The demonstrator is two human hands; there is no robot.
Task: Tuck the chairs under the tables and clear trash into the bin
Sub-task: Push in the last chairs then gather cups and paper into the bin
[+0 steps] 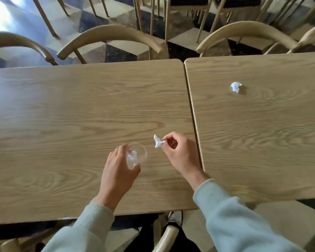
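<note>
My left hand grips a clear plastic cup over the left wooden table; a bit of white tissue lies inside the cup. My right hand pinches a small crumpled white tissue between thumb and fingers, just right of the cup's rim. Another crumpled tissue ball lies on the right table. Curved-back wooden chairs stand along the tables' far side, backs close to the edges.
A narrow gap separates the two tables. A third chair back shows at the far left. More chair legs crowd the tiled floor beyond. A chair back stands by my legs at the near edge. No bin is in view.
</note>
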